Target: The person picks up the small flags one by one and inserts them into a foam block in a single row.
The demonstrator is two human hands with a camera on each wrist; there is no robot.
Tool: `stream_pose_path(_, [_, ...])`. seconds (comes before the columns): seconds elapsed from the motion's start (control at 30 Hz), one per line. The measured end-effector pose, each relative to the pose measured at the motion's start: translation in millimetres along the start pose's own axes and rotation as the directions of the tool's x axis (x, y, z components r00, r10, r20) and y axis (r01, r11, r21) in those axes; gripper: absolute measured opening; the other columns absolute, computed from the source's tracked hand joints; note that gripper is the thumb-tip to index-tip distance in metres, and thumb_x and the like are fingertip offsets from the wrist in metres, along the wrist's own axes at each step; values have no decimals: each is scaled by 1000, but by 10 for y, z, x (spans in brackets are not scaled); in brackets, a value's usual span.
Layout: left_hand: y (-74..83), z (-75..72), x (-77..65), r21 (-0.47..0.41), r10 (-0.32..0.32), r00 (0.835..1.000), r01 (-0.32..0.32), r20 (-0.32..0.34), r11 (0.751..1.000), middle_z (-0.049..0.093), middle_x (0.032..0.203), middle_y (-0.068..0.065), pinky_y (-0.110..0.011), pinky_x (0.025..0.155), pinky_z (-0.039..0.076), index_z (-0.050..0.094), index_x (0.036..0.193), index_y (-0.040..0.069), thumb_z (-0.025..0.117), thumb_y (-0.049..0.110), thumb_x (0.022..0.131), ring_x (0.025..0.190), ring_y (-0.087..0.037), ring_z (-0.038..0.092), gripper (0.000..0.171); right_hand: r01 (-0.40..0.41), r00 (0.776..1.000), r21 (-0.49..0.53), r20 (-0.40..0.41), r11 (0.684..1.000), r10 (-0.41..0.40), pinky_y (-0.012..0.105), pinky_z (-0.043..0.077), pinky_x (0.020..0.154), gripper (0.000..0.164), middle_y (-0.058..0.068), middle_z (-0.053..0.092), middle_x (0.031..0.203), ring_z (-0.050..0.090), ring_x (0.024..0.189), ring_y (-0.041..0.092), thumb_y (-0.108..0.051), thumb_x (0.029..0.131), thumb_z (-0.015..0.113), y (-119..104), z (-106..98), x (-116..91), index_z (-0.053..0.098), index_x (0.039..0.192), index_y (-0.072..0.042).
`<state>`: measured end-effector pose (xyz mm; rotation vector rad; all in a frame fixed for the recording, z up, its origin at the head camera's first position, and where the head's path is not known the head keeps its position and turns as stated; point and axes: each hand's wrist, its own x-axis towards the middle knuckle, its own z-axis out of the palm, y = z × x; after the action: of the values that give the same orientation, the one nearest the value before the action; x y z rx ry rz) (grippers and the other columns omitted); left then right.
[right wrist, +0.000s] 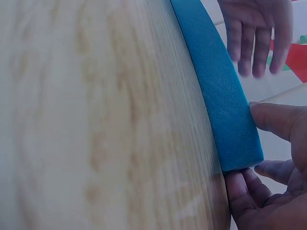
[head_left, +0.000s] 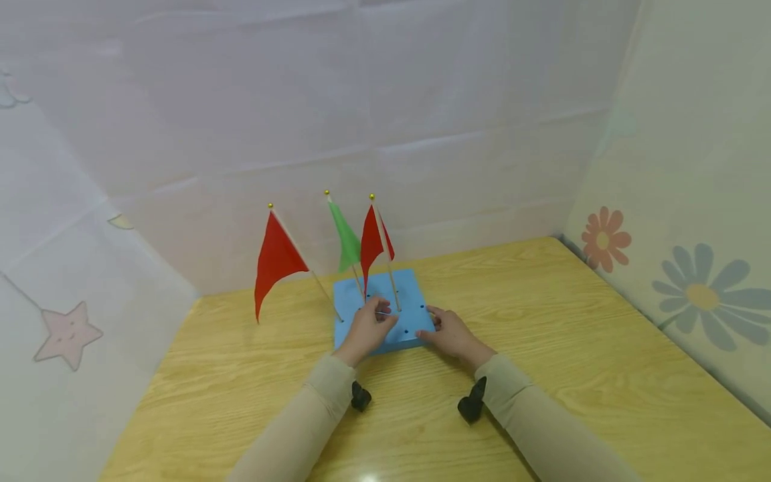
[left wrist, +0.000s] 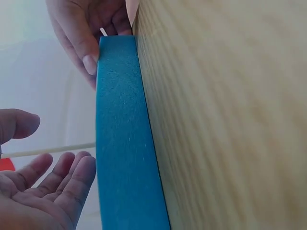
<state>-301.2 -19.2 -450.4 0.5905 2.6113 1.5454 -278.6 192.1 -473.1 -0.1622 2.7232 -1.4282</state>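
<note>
A flat blue block (head_left: pixel 412 289) with small dark holes lies on the table. Three small flags on thin wooden sticks with gold ball tips stand in it: a red flag (head_left: pixel 277 258) leaning left, a green flag (head_left: pixel 346 242) in the middle, and another red flag (head_left: pixel 372 241) nearest my hands. My left hand (head_left: pixel 369 328) hovers above the block, thumb and fingers apart; in the left wrist view nothing lies between them, with a stick (left wrist: pixel 53 149) just beyond. With thumb and fingers, my right hand (head_left: pixel 453 335) grips the block's near right corner, also seen in the right wrist view.
The wooden table (head_left: pixel 530 301) extends on both sides of the block. Behind it hangs a pale cloth backdrop (head_left: pixel 458 174). A side wall cloth with printed flowers (head_left: pixel 701 298) borders the right; one with a pink star (head_left: pixel 68 335) borders the left.
</note>
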Motion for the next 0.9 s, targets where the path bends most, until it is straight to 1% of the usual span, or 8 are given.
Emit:
stream_pose_path(0.13, [-5,-91,-151,-3,-1,1000,1,13,1000,63,124,-20,-50,93,54,57,132,-5,63,13,104,116,-37,62,34,-16,1000,26,9,1000,16,56,46,103,70,33,55,135,54,125,43,-16,97,73,9,-29,-2,39,153,10])
stream_pose_path(0.27, [-26,-195,-279,-13,-20,1000,20,9,1000,63,119,-15,-49,94,53,58,130,-4,61,11,104,114,-35,61,30,-22,1000,40,21,999,21,57,43,106,70,35,50,140,50,130,46,-15,98,72,30,-53,4,37,154,9])
stream_pose_path(0.4, [-73,-303,-393,-20,-41,999,41,-7,999,63,116,-11,-47,92,54,58,128,-4,60,11,105,112,-33,62,28,-24,999,43,32,999,23,58,43,106,71,36,49,141,49,131,46,-15,98,72,51,-76,15,36,155,9])
stream_pose_path(0.53, [-135,-430,-490,7,-54,998,54,-39,999,64,115,-11,-47,90,54,58,127,-4,60,11,104,111,-33,62,27,-24,999,29,29,999,24,57,43,107,71,37,49,142,49,131,47,-14,98,72,77,-91,31,36,154,10])
stream_pose_path(0.63, [-188,-555,-551,25,-70,995,72,-71,997,64,117,-11,-47,91,54,58,129,-4,61,10,104,112,-33,62,29,-18,1000,22,25,1000,18,54,46,103,70,34,53,135,52,125,43,-14,99,71,95,-90,50,36,154,10])
stream_pose_path(0.77, [-275,-726,-649,44,-106,989,110,-100,993,64,119,-11,-47,92,54,58,131,-3,62,12,104,114,-32,61,31,-7,1000,12,29,1000,7,46,47,89,71,25,57,119,54,105,32,-15,99,71,107,-103,41,34,154,11])
stream_pose_path(0.8, [-298,-771,-679,49,-113,988,119,-103,992,64,120,-12,-47,92,53,58,132,-3,62,12,104,115,-32,61,32,0,999,10,34,1000,-1,44,46,86,71,24,58,116,53,101,30,-15,99,70,109,-114,30,34,154,11])
stream_pose_path(0.9, [-348,-932,-791,65,-143,984,150,-108,987,62,125,-17,-49,95,52,55,135,-3,62,14,105,118,-34,59,35,18,998,-3,59,1000,-18,44,46,83,72,22,57,112,54,95,29,-16,101,68,105,-190,-36,30,154,13])
